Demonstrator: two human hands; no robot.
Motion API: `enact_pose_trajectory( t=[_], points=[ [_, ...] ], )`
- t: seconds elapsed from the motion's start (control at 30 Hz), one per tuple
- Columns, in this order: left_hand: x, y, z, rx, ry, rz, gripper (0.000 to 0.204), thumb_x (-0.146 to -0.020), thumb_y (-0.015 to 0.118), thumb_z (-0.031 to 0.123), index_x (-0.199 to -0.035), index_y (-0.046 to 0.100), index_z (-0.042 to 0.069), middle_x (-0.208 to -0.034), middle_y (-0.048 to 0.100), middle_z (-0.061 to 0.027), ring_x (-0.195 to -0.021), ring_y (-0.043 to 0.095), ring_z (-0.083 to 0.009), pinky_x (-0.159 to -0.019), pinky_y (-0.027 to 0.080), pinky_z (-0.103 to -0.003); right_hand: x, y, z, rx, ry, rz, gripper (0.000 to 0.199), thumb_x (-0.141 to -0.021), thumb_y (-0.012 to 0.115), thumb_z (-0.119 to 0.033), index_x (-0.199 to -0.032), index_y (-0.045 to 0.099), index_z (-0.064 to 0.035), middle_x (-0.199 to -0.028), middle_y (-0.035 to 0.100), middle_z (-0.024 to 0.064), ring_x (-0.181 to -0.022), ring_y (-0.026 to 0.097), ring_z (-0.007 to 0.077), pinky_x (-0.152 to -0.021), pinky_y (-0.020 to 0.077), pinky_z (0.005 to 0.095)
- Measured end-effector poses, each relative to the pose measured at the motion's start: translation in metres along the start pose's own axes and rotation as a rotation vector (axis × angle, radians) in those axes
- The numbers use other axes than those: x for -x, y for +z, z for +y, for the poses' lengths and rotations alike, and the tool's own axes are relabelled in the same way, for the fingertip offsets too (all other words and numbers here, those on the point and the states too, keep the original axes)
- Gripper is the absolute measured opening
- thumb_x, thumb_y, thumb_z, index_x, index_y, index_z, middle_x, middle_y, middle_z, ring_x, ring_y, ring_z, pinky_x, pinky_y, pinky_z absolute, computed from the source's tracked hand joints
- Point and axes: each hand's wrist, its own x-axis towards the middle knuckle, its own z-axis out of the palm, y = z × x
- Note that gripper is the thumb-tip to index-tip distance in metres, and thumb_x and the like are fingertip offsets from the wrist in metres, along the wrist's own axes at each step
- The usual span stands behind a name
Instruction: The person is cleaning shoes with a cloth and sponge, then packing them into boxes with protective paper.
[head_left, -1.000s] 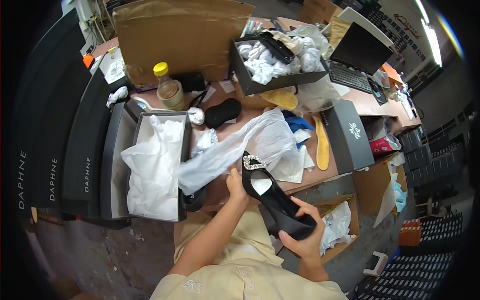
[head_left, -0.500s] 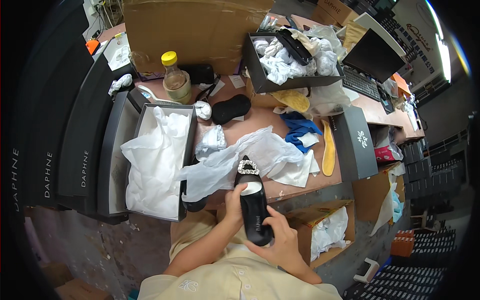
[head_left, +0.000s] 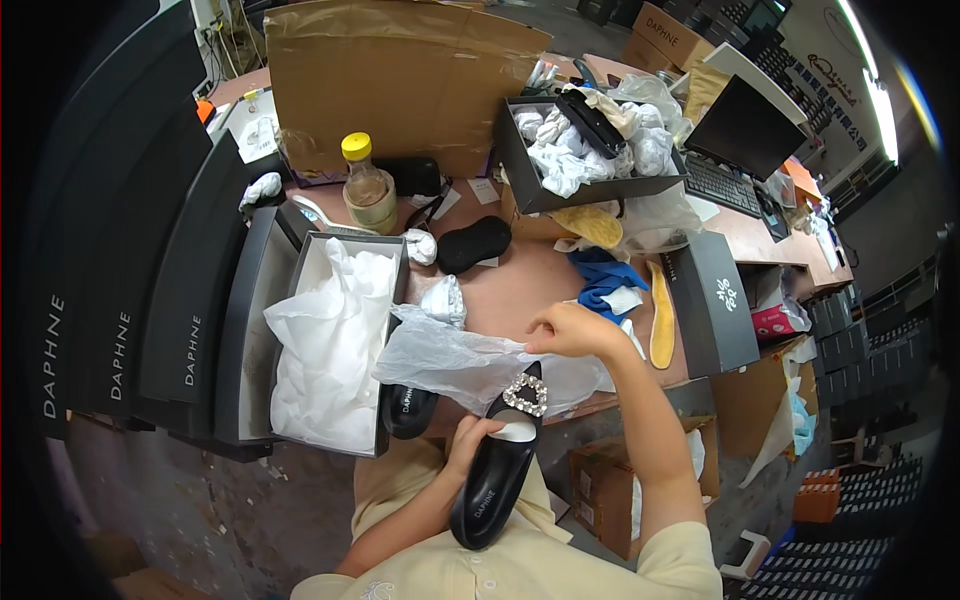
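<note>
A black pointed slip-on shoe (head_left: 490, 480) with a sparkling stone buckle lies tilted over my lap, its toe toward the table. My left hand (head_left: 466, 447) is closed on its side, near the white lining under the strap. Above the toe, my right hand (head_left: 575, 330) pinches the upper edge of a thin, see-through white wrapping sheet (head_left: 445, 352). The sheet spreads along the table's front edge, partly behind the shoe. A second black shoe (head_left: 408, 410) sits partly beneath the sheet's left end, beside an open shoebox (head_left: 399, 280) holding crumpled white paper (head_left: 335, 350).
Tall dark shoeboxes (head_left: 150, 300) stand at the left. A bottle with a yellow cap (head_left: 368, 185), a black pad (head_left: 474, 246), a blue cloth (head_left: 605, 280) and a yellow insole (head_left: 661, 318) lie about the table (head_left: 530, 285). At the back is a box of wadded paper (head_left: 600, 185).
My right hand has left the shoe's heel, moved up and forward, and taken hold of the sheet's edge. The shoe, still in my left hand, has tilted and come nearer my body.
</note>
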Motion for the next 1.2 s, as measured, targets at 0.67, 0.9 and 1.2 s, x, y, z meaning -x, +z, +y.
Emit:
enact_pose_trajectory(
  t=[0.67,0.9,1.2],
  points=[
    [0.015,0.007,0.015,0.196,-0.126,-0.429,0.051,-0.072,0.049,0.009,-0.121,0.043,-0.005,-0.098,0.062,-0.0205,-0.083,0.066,-0.0277,-0.074,0.055,-0.037,0.084,0.022,0.024,-0.513,-0.113,0.601,0.014,-0.087,0.058,-0.014,-0.088,0.062,-0.0002,-0.079,0.064,0.0075,-0.062,0.057,0.0175,-0.057,0.0451,0.0293],
    [0.000,0.002,-0.006,0.200,-0.113,-0.290,0.018,-0.076,0.052,0.014,-0.087,0.056,0.000,-0.082,0.059,-0.0095,-0.071,0.061,-0.0167,-0.066,0.051,-0.028,0.106,0.093,-0.048,0.182,-0.382,0.987,0.011,-0.077,0.064,-0.009,-0.088,0.063,-0.0054,-0.063,0.049,0.0087,-0.054,0.051,0.0255,-0.047,0.0380,0.0350],
    [0.011,-0.004,-0.006,-0.018,0.234,-0.452,0.038,-0.080,0.061,0.020,-0.111,0.057,0.000,-0.103,0.061,-0.0086,-0.097,0.056,-0.0147,-0.088,0.042,-0.027,0.101,0.155,-0.079,0.126,-0.426,1.085,0.020,-0.071,0.066,-0.004,-0.091,0.064,-0.0028,-0.073,0.052,0.0115,-0.067,0.050,0.0306,-0.062,0.0369,0.0403]
  ],
)
